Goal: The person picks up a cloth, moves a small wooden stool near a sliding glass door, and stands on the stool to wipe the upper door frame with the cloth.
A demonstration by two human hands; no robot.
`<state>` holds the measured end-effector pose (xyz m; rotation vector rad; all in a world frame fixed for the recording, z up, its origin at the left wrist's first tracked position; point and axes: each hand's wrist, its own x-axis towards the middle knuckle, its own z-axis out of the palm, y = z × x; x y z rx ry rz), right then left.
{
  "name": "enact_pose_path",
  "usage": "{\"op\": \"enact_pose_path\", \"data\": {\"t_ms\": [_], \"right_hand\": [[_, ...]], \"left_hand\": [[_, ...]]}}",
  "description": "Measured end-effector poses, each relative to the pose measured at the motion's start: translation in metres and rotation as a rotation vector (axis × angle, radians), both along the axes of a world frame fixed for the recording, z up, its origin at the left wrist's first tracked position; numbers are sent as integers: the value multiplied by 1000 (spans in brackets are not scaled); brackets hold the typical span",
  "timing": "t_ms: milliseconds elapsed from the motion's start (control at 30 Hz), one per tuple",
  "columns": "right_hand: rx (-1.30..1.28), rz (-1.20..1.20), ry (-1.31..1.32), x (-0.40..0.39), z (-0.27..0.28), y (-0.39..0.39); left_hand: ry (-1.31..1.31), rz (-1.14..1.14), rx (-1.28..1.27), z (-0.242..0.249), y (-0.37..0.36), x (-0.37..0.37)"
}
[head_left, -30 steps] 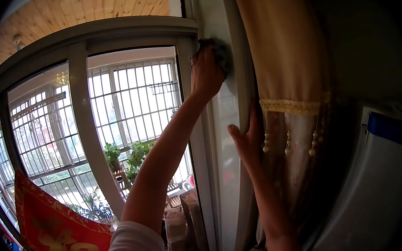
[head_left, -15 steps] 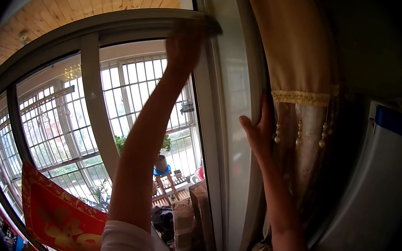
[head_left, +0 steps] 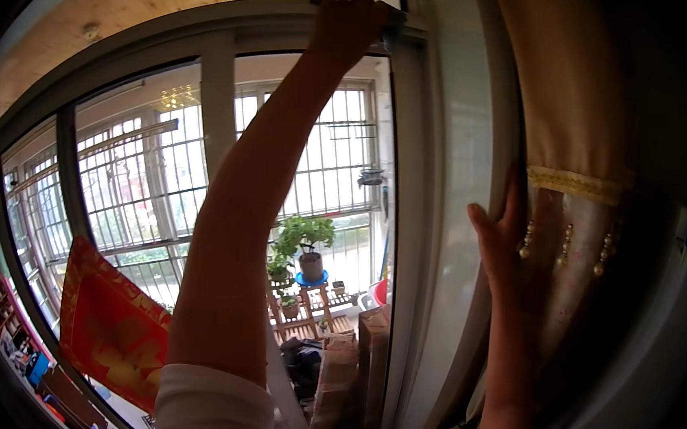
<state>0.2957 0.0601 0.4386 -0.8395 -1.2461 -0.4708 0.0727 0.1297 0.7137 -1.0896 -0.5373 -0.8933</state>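
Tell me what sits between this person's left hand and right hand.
In the head view, mainly the grey side post and the broad pale upright lie between the left hand, up with a dark cloth, and the right hand.

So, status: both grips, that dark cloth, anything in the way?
Left grip on dark cloth, at grey glazed frame's top rail. Right grip on edge of white jamb. Tan gold-trimmed fabric curtain alongside, clear of cloth.

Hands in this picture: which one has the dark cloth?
The left hand, raised to the top of the window frame with the dark cloth. The right hand is lower, on the pale upright beside the curtain, with no cloth showing.
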Motion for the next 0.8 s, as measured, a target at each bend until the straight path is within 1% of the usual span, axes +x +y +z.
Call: {"op": "enact_pose_path", "data": {"t_ms": [33,100,133,167,200,233,267,300,333,367,400,433,500,533,600,633,700,733,767,800], "right_hand": [[5,-23,-3,0,-1,2],[31,-63,-18,-3,1,-1],[38,-37,-4,-4,2,-1],[43,-10,12,-6,2,0],[42,-37,6,-7,3,-1],[35,-37,17,-7,3,-1],[44,-39,15,-7,2,0],[56,-42,11,-6,2,2],[60,-33,5,-3,1,4],[65,-26,6,-1,0,6],[73,-21,6,0,1,7],[79,-16,5,-2,1,7],[62,38,41,-3,1,5],[62,37,40,-1,1,7],[63,66,35,2,-1,10],[62,60,39,1,-1,10],[47,81,39,-3,1,6],[50,52,42,-2,-1,8],[57,45,39,-2,-2,9],[62,36,26,-1,-1,8]], "left_hand": [[-3,9,38,1,-2,-18],[-33,38,-21,4,-16,-64],[-56,59,-53,6,-23,-88],[-41,71,-14,3,-32,-115],[-27,82,24,0,-42,-140],[-148,173,-179,4,-60,-159],[-177,184,-113,4,-63,-186],[-147,261,-62,5,-73,-213],[-240,163,-234,-1,-94,-229],[-153,225,-68,-3,-99,-258],[-349,282,-225,-2,-114,-269],[-339,410,-103,4,-112,-303],[-310,497,67,-7,-124,-311],[-311,495,66,-7,-122,-310],[-289,504,224,-5,-112,-306],[-285,498,223,1,-103,-300],[-627,449,267,10,-84,-266],[-690,334,315,12,-76,-246],[-684,321,309,12,-70,-224],[-623,265,256,11,-65,-202]]}}
